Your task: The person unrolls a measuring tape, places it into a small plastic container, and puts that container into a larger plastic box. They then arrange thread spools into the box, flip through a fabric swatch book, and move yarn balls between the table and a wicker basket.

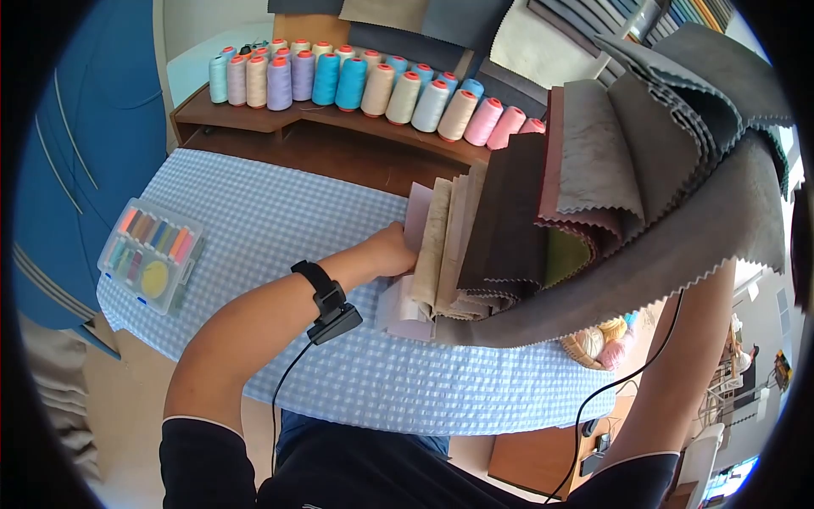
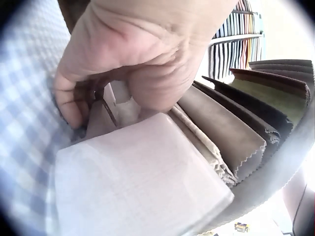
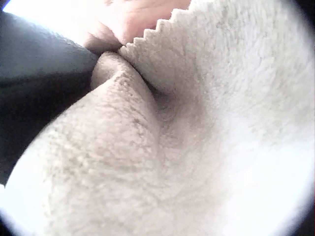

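A thick bundle of fabric swatches [image 1: 509,220] with zigzag-cut edges, in beige, brown, grey and green, fans over the table. At its left end, beside pale pinkish pieces [image 1: 418,212], is my left hand [image 1: 390,250]. In the left wrist view, the curled fingers and thumb of that hand grip the pale end of the bundle. My right arm [image 1: 678,356] reaches up behind the hanging grey swatches [image 1: 704,229], which hide the hand in the head view. The right wrist view catches part of my right hand [image 3: 142,17] at the top, gripping bunched greyish fabric [image 3: 118,152].
A blue-and-white checked cloth [image 1: 280,204] covers the table. Several thread cones [image 1: 352,83] line the brown shelf [image 1: 229,110] behind. A clear plastic case [image 1: 154,254] lies at the left, and a basket of yarn balls [image 1: 598,343] stands at the right. Black cables hang from both wrists.
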A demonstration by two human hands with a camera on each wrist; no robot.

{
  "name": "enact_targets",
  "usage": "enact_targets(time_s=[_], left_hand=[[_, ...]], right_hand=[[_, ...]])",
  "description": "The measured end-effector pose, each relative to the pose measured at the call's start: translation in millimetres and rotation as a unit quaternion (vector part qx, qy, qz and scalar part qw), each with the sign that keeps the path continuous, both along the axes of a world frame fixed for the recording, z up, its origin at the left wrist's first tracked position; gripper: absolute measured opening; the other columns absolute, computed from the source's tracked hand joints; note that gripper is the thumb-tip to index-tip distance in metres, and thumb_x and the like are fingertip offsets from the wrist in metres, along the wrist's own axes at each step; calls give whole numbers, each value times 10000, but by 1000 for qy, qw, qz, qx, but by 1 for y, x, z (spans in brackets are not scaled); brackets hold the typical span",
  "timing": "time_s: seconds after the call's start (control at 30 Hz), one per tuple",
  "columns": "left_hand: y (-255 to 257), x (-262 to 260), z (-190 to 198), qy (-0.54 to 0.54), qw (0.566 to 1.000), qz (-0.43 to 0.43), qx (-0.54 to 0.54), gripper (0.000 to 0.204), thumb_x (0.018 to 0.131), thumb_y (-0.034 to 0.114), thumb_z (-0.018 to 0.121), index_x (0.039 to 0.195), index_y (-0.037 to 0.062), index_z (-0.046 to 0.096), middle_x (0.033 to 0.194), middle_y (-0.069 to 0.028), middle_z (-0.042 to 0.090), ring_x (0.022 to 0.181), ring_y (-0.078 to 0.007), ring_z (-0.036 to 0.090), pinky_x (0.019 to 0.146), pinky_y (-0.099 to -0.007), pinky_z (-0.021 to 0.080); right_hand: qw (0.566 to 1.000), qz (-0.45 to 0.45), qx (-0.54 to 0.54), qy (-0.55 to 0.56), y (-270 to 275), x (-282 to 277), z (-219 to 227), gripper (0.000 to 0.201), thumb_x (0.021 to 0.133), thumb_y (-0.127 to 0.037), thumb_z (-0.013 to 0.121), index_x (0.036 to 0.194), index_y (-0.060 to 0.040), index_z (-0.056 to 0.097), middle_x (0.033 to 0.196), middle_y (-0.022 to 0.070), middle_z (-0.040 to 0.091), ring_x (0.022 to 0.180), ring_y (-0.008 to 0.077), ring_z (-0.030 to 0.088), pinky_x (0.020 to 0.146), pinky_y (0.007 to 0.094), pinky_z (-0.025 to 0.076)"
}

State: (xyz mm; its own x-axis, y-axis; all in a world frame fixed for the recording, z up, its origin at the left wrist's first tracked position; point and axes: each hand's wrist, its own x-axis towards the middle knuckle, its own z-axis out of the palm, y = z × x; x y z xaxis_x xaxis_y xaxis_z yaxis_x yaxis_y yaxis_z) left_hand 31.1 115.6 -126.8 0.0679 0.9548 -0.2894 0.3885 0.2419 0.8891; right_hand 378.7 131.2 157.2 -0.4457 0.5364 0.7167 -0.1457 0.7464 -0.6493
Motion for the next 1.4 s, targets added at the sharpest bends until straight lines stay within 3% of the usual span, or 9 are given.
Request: enact_targets(time_s=[0.33, 0.6, 0.77, 0.8, 0.87, 0.93, 1.07, 1.23, 1.4], left_hand=[[11, -8, 18, -223, 970, 89, 28, 281, 877, 94, 642, 1124, -27, 584, 977, -134, 647, 873, -226, 654, 712, -385, 555], [-49, -156, 111, -310, 922, 201, 119, 258, 864, 165, 651, 1049, -15, 655, 989, -130, 697, 861, -250, 698, 781, -404, 580], [-91, -242, 119, -293, 900, 288, 147, 327, 882, 176, 639, 1134, -34, 638, 996, -130, 699, 856, -246, 696, 760, -406, 581], [-98, -255, 117, -301, 887, 320, 142, 339, 888, 174, 632, 1146, -45, 629, 1001, -139, 694, 856, -258, 695, 759, -416, 583], [-109, -271, 106, -295, 883, 341, 135, 345, 894, 176, 622, 1150, -54, 621, 1005, -149, 688, 858, -271, 694, 766, -424, 583], [-117, -281, 91, -287, 879, 359, 125, 351, 900, 179, 612, 1155, -63, 614, 1010, -159, 683, 859, -285, 694, 773, -433, 584], [-124, -285, 66, -263, 877, 390, 104, 376, 915, 198, 582, 1183, -64, 596, 1036, -171, 675, 870, -305, 694, 783, -444, 587], [-118, -260, 63, -286, 868, 395, 88, 402, 943, 200, 541, 1253, -56, 554, 1097, -177, 670, 939, -322, 695, 815, -463, 585], [-106, -238, 65, -316, 869, 368, 102, 402, 945, 222, 554, 1248, -43, 562, 1131, -184, 671, 990, -320, 687, 879, -453, 570]], right_hand=[[994, -79, 71, -16, -3, 48, -25, 480, 829, -201, 651, 1225, 66, 599, 1052, 178, 710, 899, 258, 714, 857, 319, 586], [983, -149, 104, -18, 61, 138, -31, 474, 832, -207, 658, 1218, 64, 603, 1038, 172, 713, 882, 254, 716, 848, 313, 588], [970, -209, 123, -20, 39, 67, -57, 471, 834, -210, 662, 1214, 63, 606, 1029, 169, 716, 871, 251, 717, 842, 310, 590], [967, -220, 130, -23, 139, 38, 1, 470, 835, -211, 663, 1213, 63, 607, 1028, 168, 716, 869, 251, 717, 840, 309, 590], [959, -242, 144, -28, 101, 27, -18, 469, 835, -212, 665, 1211, 63, 608, 1024, 167, 717, 865, 250, 718, 838, 308, 590], [956, -120, -269, 13, 69, -29, -32, 309, 913, -270, 634, 1087, -20, 688, 951, 80, 712, 762, 205, 685, 778, 328, 580], [877, -135, -450, -97, 80, -71, -81, 425, 808, -215, 737, 1179, -19, 662, 1012, 130, 710, 787, 222, 706, 780, 340, 579], [901, -240, -294, -210, 97, -93, -144, 431, 801, -180, 745, 1174, 15, 654, 1023, 124, 709, 820, 244, 694, 819, 360, 548], [831, -347, -155, -406, 93, -85, -143, 405, 825, -184, 732, 1139, 57, 646, 946, 146, 717, 895, 272, 689, 831, 384, 507]])
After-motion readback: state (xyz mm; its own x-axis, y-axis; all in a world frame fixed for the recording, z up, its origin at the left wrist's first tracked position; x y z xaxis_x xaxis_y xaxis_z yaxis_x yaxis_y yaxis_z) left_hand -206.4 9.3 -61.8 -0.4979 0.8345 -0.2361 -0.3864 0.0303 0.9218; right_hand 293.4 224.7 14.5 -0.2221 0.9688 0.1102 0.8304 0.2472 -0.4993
